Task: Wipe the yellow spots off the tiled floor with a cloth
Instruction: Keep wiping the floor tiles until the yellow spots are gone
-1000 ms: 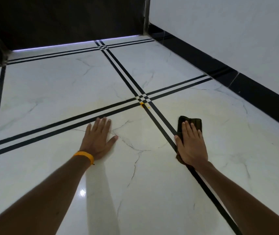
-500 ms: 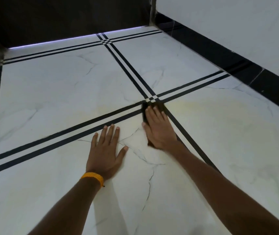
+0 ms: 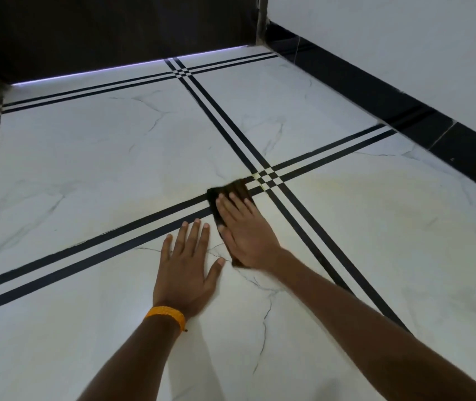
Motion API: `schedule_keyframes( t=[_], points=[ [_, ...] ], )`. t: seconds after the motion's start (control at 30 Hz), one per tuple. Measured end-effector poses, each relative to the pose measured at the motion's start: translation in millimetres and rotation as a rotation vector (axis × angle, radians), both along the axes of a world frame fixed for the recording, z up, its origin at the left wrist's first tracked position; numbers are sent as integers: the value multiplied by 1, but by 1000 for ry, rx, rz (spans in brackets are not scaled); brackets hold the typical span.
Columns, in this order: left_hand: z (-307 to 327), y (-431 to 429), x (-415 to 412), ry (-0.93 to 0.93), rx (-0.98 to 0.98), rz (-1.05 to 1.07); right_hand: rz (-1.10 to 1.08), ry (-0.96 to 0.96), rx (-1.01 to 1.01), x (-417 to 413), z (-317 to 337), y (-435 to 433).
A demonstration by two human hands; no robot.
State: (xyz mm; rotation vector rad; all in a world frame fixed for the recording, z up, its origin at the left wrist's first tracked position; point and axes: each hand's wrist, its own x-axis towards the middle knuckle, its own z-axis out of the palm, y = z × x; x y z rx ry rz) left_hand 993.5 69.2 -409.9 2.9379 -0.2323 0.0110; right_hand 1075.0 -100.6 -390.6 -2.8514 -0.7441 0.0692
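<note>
The tiled floor (image 3: pixel 361 256) stretches wide around both arms. The left hand (image 3: pixel 186 273), with an orange wristband (image 3: pixel 167 314), lies flat on a white tile, its fingers straight and spread. Just beside it, the right hand (image 3: pixel 245 230) presses with straight fingers on a dark cloth (image 3: pixel 232 190) over the black double stripe. Faint yellow spots (image 3: pixel 257 176) sit at the stripe crossing, just beyond the cloth. Farther away, black skirting (image 3: pixel 404 111) and a dark wall (image 3: pixel 115 30) close the floor.

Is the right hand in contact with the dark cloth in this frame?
Touching. The head view shows the right hand lying flat on the cloth, fingers straight across it, with cloth showing beyond the fingertips and beside the thumb.
</note>
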Motion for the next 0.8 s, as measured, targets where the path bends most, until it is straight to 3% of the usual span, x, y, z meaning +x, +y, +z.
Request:
schedule_keyframes(
  t=[0.1, 0.2, 0.3, 0.37, 0.47, 0.53, 0.6, 0.7, 0.8],
  points=[
    [1, -4, -1, -1, -12, -1, -58, -12, 28, -37, -2, -67],
    [1, -5, -1, 18, -13, -1, -417, -43, -20, 29, 1, -124],
    [0, -1, -1, 26, -10, 1, -602, 26, -34, 100, 4, -102],
    [0, 0, -2, 16, -16, 5, -535, 9, -42, 115, 4, -54],
    [1, 1, 2, 28, -4, 4, -133, -7, -55, 73, 7, 14],
    [0, 0, 2, 23, 17, 4, 115, -10, -51, 26, 2, 7],
    [1, 2, 2, 17, 11, 4, 80, -2, -40, 19, -2, -31],
    [-2, 8, 4, 2, 7, -6, -206, -10, -87, 44, 3, -62],
    [-3, 6, 3, -4, 12, -6, -54, -19, -71, 23, 2, -38]
  ],
)
